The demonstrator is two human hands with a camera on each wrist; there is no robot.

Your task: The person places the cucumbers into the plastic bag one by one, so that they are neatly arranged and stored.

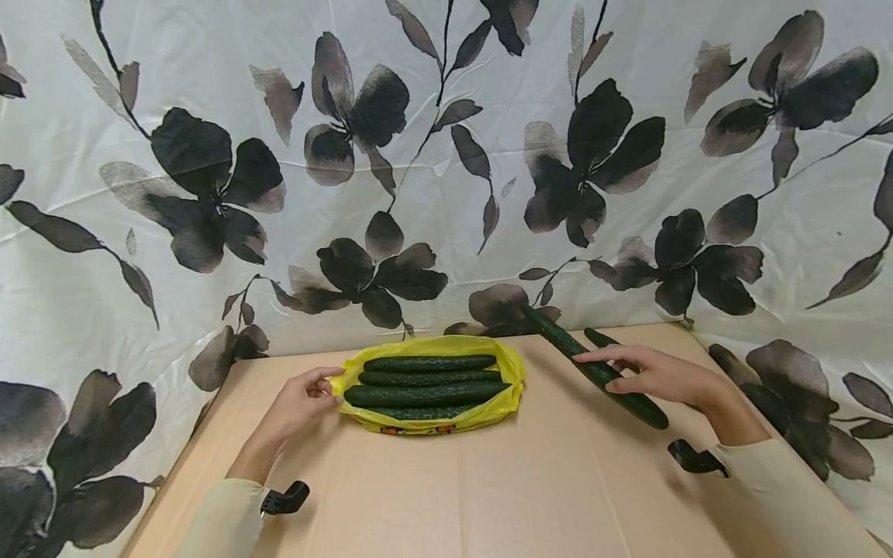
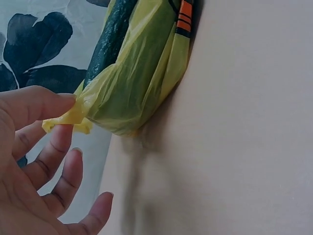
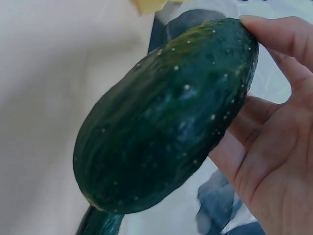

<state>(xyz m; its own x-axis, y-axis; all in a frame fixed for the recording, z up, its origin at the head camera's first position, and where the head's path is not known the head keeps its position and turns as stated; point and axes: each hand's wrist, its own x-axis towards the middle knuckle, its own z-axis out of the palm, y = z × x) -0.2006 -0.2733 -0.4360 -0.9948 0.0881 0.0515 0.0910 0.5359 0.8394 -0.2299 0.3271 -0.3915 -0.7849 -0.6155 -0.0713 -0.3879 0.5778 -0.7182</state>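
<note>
My left hand pinches the left edge of a yellow plastic bag between thumb and fingertips, seen close in the left wrist view. Inside the bag several dark green cucumbers lie side by side. On the right, my right hand grips a long cucumber between thumb and fingers, tilted with its far end to the upper left. Its near end looms large in the right wrist view. Another cucumber lies behind it on the table, partly hidden by the held one and my hand.
The light tan table runs up to a white cloth backdrop with dark flowers. A black wrist mount sits at the left sleeve, and another black mount at the right one.
</note>
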